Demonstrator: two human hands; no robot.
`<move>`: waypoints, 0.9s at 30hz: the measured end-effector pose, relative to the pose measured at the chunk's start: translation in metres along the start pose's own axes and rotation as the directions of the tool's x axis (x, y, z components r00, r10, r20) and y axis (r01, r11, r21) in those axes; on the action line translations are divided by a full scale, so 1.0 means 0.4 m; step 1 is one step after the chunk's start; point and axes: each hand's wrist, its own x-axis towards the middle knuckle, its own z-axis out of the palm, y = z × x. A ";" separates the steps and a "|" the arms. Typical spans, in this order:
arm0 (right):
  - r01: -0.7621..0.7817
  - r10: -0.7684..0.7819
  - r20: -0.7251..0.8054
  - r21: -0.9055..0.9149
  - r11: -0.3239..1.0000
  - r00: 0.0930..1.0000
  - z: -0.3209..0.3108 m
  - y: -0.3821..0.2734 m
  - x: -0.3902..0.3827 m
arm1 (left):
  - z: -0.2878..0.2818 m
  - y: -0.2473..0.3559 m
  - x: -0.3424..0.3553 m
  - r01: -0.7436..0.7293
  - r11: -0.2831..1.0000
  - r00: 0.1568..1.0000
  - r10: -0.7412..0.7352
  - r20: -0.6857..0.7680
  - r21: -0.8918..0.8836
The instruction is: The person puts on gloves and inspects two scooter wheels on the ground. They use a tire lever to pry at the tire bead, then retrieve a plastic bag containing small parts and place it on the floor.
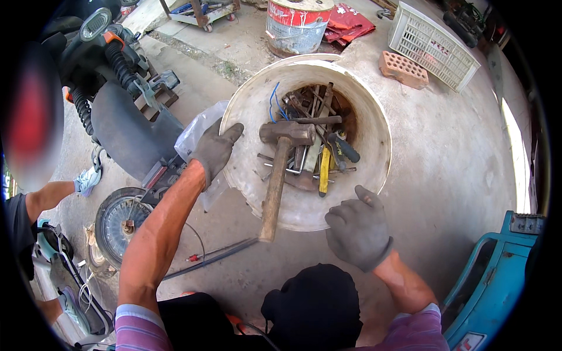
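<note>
Seen from above: large round white plastic bucket (252, 111) on the concrete floor (445, 158), tilted toward the viewer, full of metal hand tools.

Left hand (215, 150) in a grey work glove, laid on the left rim of the bucket, fingers (233, 132) spread over the edge and gripping it. Just beside this hand, a clear plastic bag (196, 131) against the outer wall of the bucket.

Right hand (358, 228) in a grey work glove too, at the lower right rim of the bucket, fingers curled loosely, holding nothing; touching the rim or only just beside it, cannot tell.

Between the 2 hands, a sledgehammer with a rusty steel head and a long wooden handle (273, 190), head inside the bucket on top of the other tools, handle passing out over the near rim. Right of it in the bucket, a yellow-handled tool (324, 171) and a black-handled tool (344, 148).

On the left, a motorcycle (111, 70) with a spoked wheel (120, 222) near the left forearm. Behind the bucket, a red and white metal drum (295, 23), a red perforated brick (403, 69) and a white plastic crate (433, 44).
</note>
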 end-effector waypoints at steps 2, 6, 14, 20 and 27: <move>-0.010 0.009 0.034 0.020 1.000 0.999 -0.011 -0.006 0.000 | 0.012 -0.032 0.010 -0.025 0.999 1.000 0.026 0.010 -0.024; -0.115 0.119 -0.016 0.177 0.977 0.993 0.030 0.017 -0.038 | 0.034 -0.048 0.038 -0.092 0.993 0.993 0.097 -0.063 0.080; -0.147 0.130 0.138 0.119 0.982 0.982 -0.111 0.048 0.053 | 0.053 0.056 -0.039 -0.295 0.901 0.955 0.275 0.107 0.318; -0.385 0.262 0.301 0.491 0.782 0.917 -0.069 0.066 0.170 | 0.055 -0.030 -0.053 -0.342 0.879 0.929 0.369 -0.018 0.332; -0.584 0.465 0.673 -0.060 0.809 0.576 0.084 0.045 0.303 | 0.067 -0.034 -0.091 -0.255 0.956 0.956 0.272 -0.110 0.144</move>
